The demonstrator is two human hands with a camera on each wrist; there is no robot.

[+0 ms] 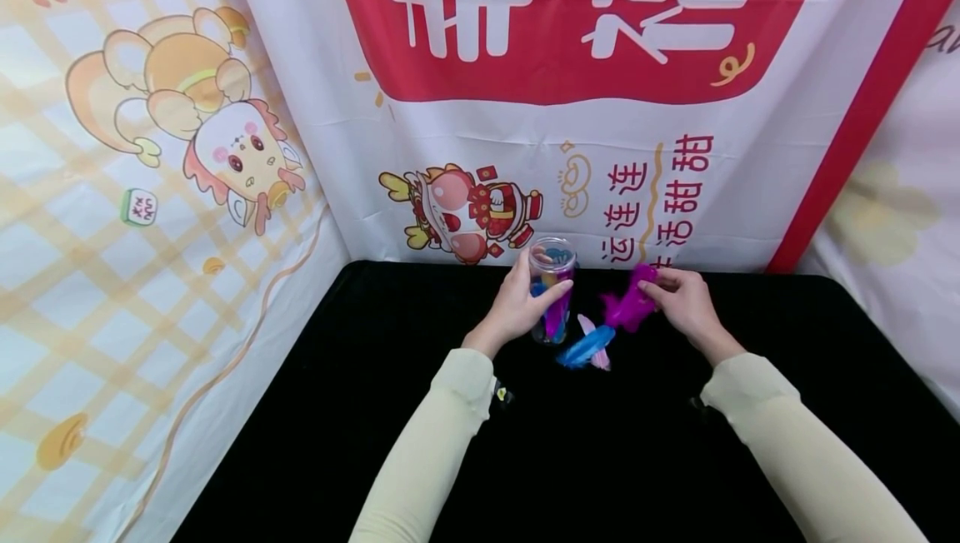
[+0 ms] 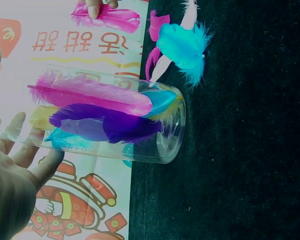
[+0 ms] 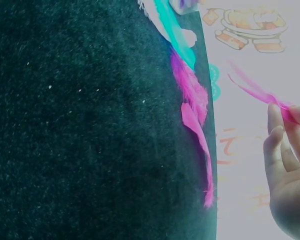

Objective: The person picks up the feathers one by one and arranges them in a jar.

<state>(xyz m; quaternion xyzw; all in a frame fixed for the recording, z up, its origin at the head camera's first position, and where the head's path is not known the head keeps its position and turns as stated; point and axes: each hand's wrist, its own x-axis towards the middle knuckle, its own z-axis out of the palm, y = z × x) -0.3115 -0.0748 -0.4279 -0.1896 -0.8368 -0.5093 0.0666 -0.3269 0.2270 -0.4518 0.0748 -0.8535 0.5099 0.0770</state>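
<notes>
My left hand (image 1: 517,301) grips a clear jar (image 2: 176,125) standing on the black table near its back edge, fingers and thumb around its side. Inside the jar are pink, purple, blue and yellow feathers; a purple feather (image 2: 90,120) and a pink feather (image 2: 90,95) lean against the wall. To the jar's right, my right hand (image 1: 684,306) pinches a magenta feather (image 3: 255,91) between thumb and fingertips, raised above the table. Below it lie a bright blue feather (image 1: 587,347), a pale pink feather (image 1: 602,360) and magenta feathers (image 3: 191,90), partly overlapping.
The black table (image 1: 585,460) reaches toward me. A white and red printed cloth (image 1: 465,118) hangs right behind its back edge. Another printed cloth (image 1: 150,276) with a yellow check runs along the left side.
</notes>
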